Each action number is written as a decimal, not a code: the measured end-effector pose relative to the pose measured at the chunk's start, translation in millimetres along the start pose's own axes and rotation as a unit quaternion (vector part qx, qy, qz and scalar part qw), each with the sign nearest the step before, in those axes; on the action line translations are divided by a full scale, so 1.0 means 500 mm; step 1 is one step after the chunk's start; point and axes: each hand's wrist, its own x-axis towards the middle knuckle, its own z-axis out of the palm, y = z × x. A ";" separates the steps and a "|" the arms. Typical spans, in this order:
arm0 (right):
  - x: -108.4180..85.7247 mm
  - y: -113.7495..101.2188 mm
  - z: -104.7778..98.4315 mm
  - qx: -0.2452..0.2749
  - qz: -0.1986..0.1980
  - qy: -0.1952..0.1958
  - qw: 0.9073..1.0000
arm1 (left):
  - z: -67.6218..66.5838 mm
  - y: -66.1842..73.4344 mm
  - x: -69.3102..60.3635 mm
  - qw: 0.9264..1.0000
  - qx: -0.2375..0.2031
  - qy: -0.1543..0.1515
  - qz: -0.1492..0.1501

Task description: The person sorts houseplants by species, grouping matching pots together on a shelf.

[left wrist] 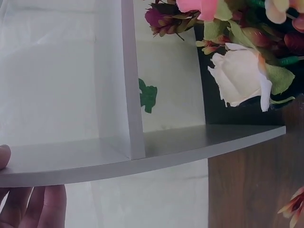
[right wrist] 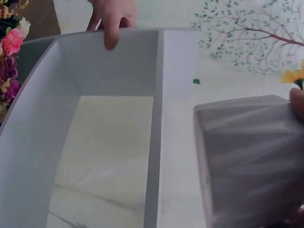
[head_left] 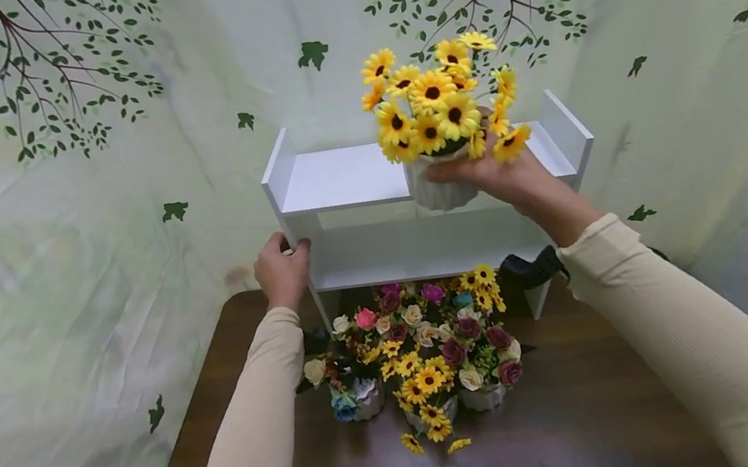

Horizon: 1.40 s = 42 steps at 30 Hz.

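A white two-tier shelf (head_left: 349, 175) stands on the brown table. The left hand (head_left: 284, 270) grips the front edge of its left side panel; in the left wrist view the thumb and fingers (left wrist: 54, 204) lie on either side of that panel (left wrist: 166, 164). Above the top board, the right hand (head_left: 509, 168) holds a white ribbed pot (head_left: 444, 183) of yellow sunflowers (head_left: 433, 98), upright. The pot (right wrist: 251, 159) fills the right of the right wrist view, beside the shelf (right wrist: 154, 128), with part of the holding hand at the frame's edge.
Several potted artificial flowers, with roses (head_left: 462, 331) and sunflowers (head_left: 426, 383), crowd the table (head_left: 531, 439) under and before the shelf's lower board (head_left: 415, 251). A black object (head_left: 531, 270) lies by the shelf's right leg. A leaf-printed cloth (head_left: 122, 253) hangs behind.
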 end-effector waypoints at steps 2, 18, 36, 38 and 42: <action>0.027 -0.003 0.010 0.006 -0.005 0.007 1.000 | 0.002 -0.003 -0.001 1.000 0.003 -0.002 0.002; 0.140 -0.072 0.172 0.074 -0.014 0.025 0.997 | 0.001 -0.006 -0.003 1.000 -0.006 -0.011 -0.010; 0.195 -0.042 0.216 0.084 0.068 0.080 0.991 | -0.006 0.003 0.002 1.000 -0.008 -0.016 -0.015; 0.194 -0.038 0.215 0.094 0.085 0.090 0.988 | -0.005 0.002 0.001 1.000 -0.010 -0.017 -0.013; 0.195 -0.023 0.219 0.089 0.114 0.111 0.983 | -0.003 -0.001 -0.007 1.000 -0.013 -0.019 -0.014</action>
